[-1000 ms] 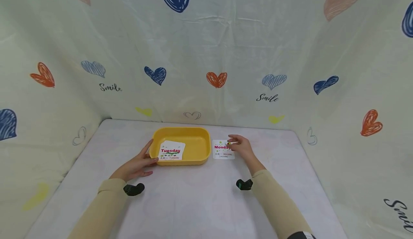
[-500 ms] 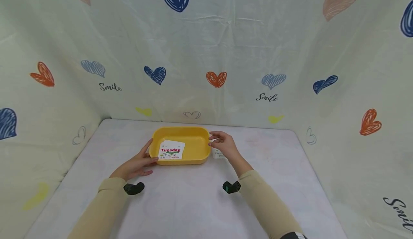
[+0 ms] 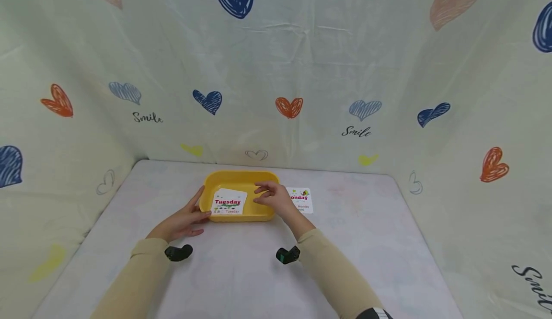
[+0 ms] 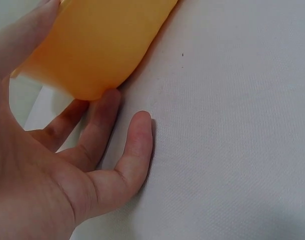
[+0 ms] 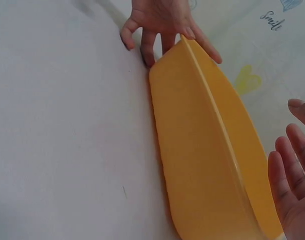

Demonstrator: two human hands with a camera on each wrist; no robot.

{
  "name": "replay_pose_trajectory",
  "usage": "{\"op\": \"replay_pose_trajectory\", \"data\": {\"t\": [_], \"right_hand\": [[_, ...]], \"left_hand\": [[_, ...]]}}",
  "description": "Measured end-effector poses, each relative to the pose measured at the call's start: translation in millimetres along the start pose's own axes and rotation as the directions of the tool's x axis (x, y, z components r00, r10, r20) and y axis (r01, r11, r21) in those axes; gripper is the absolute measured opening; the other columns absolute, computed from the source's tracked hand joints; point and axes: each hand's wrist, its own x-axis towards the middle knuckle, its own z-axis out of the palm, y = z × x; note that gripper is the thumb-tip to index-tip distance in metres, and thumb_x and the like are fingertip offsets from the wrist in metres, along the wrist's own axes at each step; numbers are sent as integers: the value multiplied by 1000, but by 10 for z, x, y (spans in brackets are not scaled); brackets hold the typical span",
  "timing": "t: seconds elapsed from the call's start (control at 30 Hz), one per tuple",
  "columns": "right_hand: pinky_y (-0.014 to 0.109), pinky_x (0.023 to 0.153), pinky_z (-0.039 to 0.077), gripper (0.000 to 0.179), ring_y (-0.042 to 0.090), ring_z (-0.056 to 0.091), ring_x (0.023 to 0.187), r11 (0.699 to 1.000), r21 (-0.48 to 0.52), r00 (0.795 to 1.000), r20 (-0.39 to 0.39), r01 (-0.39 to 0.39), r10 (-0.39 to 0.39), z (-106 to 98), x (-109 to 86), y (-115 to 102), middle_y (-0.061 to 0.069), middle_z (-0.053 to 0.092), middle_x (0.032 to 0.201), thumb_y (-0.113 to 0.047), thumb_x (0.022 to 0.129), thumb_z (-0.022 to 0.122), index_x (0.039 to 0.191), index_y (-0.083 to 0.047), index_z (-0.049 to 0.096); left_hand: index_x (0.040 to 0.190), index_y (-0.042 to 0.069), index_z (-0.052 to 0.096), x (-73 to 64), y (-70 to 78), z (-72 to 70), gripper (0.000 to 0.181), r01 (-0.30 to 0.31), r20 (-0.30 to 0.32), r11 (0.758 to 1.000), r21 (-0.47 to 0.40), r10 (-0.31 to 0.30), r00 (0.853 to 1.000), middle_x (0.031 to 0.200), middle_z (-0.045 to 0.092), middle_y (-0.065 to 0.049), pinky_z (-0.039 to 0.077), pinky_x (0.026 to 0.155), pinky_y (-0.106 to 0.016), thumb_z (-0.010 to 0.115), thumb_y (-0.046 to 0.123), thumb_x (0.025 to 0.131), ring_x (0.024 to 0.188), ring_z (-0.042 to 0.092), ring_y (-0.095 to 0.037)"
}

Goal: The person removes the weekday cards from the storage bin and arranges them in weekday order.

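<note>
A yellow plastic tray (image 3: 239, 179) lies near the far side of the table. Inside its left part are white cards, with one reading "Tuesday" (image 3: 228, 201) on top. My left hand (image 3: 183, 221) holds the tray's left front corner; its thumb is at the rim and other fingers touch the outer wall in the left wrist view. My right hand (image 3: 277, 198) hovers over the tray's right end, fingers loosely bent and holding nothing. Just right of the tray, a "Monday" card (image 3: 304, 205) lies flat on the table, its left part hidden behind the right hand.
A white cloth covers the table (image 3: 241, 271). Behind and at both sides hangs a pale curtain (image 3: 319, 70) printed with hearts. Black wrist devices, such as the left one (image 3: 178, 253), stick out inward from both sleeves.
My right hand has moved left from over the "Monday" card, past the tray's right edge, to above the tray. The left hand, tray and cards have stayed in place.
</note>
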Motion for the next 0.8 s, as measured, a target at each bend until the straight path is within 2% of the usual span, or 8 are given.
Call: {"op": "replay_pose_trajectory", "data": {"t": [0.13, 0.33, 0.5, 0.8], "right_hand": [[25, 78, 55, 41, 19, 60, 86, 1000, -7, 1000, 26, 4, -4, 127, 13, 35, 14, 65, 109, 0, 86, 72, 126, -2, 62], [23, 73, 54, 44, 17, 60, 84, 999, -32, 997, 70, 20, -18, 247, 54, 127, 13, 66, 109, 0, 85, 73, 127, -2, 62], [23, 75, 54, 46, 17, 60, 87, 998, -56, 993, 113, 21, -15, 271, 103, 150, 17, 63, 116, -3, 86, 73, 130, -3, 59], [26, 80, 55, 48, 17, 64, 88, 996, -82, 980, 193, -34, 49, 279, 184, 161, 13, 61, 116, -4, 88, 71, 134, -6, 57]], "left_hand": [[151, 49, -9, -7, -2, -7, 92, -5, 11, 1000, -2, 5, 1000, 152, 15, -23, 50, 90, -54, 61, 22, 98, 129, 39, -44], [152, 48, -9, 1, -12, -5, 93, -8, 16, 1000, -10, 8, 1000, 152, 14, -23, 49, 90, -54, 62, 23, 97, 129, 39, -44], [152, 48, -8, 23, -16, -6, 93, -6, 8, 1000, -7, 6, 1000, 152, 14, -23, 50, 89, -53, 63, 24, 96, 129, 40, -43], [153, 47, -7, 7, -20, -7, 92, -13, 10, 1000, -14, 13, 1000, 150, 16, -22, 50, 89, -54, 62, 21, 97, 128, 40, -44]]}}
